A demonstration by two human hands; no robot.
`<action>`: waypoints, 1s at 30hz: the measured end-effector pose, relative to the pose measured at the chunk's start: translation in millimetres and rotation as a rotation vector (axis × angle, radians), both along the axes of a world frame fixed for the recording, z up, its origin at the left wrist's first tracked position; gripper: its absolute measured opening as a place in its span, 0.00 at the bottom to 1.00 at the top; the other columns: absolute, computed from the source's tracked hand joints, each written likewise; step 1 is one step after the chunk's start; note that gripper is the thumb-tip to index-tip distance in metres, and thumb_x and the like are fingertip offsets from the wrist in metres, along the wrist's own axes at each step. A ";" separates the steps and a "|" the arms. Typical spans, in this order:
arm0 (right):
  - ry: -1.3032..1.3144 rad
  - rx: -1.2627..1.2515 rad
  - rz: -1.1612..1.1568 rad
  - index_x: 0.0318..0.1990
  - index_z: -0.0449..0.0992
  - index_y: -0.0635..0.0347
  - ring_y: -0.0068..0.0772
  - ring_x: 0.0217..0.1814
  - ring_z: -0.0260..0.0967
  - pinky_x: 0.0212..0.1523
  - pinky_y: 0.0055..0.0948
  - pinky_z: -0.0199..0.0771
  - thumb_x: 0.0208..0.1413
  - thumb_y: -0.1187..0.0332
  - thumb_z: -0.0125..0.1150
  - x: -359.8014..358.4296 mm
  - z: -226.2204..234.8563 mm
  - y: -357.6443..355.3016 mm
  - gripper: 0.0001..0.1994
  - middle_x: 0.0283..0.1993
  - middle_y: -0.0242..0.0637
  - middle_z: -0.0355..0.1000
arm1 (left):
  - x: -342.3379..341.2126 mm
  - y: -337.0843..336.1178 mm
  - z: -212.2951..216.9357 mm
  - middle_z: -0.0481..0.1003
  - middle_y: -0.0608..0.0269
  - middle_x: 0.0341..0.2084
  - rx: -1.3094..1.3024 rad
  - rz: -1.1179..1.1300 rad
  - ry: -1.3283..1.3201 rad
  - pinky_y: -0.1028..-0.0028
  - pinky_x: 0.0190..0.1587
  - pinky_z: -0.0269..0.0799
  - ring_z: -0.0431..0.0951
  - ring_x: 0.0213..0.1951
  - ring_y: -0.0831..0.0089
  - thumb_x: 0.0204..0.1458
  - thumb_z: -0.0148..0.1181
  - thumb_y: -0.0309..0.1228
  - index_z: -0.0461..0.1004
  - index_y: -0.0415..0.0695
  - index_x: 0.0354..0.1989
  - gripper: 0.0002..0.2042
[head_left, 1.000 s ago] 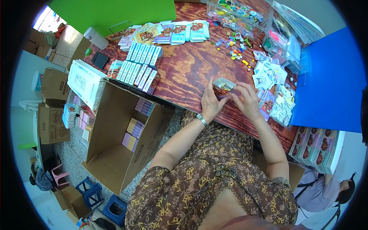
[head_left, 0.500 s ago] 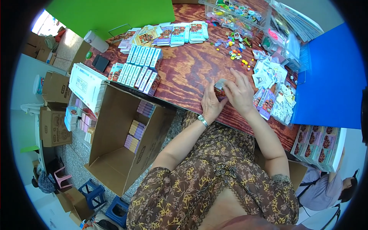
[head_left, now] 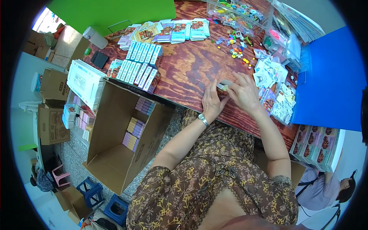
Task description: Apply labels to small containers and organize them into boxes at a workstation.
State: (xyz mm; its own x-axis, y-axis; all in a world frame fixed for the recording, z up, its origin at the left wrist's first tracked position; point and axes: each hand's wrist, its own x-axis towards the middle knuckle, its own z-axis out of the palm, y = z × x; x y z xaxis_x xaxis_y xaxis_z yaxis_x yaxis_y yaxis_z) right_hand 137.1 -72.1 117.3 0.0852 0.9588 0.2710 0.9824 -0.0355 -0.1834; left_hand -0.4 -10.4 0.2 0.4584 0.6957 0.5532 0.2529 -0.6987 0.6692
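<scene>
Near the front edge of the reddish wood-grain table, a small printed card box (head_left: 223,85) is held with its pale end flaps upward. My left hand (head_left: 212,100) wraps round its left side, fingers and thumb closed on it. At the box's upper right, my right hand (head_left: 244,93) has its thumb and fingers on the flaps; part of the box is hidden behind them. Beside my right hand lie flat purple printed boxes (head_left: 267,99) and a pile of white sticker sheets (head_left: 268,74).
Finished-looking small boxes (head_left: 140,67) stand in rows at left. Flat cartons (head_left: 176,31) lie at the back. A clear bin (head_left: 234,19) holds colourful trinkets, with loose ones (head_left: 239,50) before it. An open cardboard box (head_left: 111,142) stands left below the table; a blue panel (head_left: 329,80) stands right.
My right hand has shifted slightly right and down along the box, and the pale flaps now show more. My left hand keeps its hold. The whole view has shifted slightly.
</scene>
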 end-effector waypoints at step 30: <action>0.544 0.352 -0.089 0.51 0.79 0.59 0.43 0.55 0.76 0.53 0.36 0.78 0.50 0.72 0.73 -4.8 -53.7 -33.5 0.19 0.57 0.45 0.74 | -3.4 -1.5 2.4 0.66 0.34 0.58 -0.118 0.004 -0.008 0.53 0.54 0.73 0.72 0.55 0.40 0.44 0.76 0.36 0.46 0.35 0.71 0.50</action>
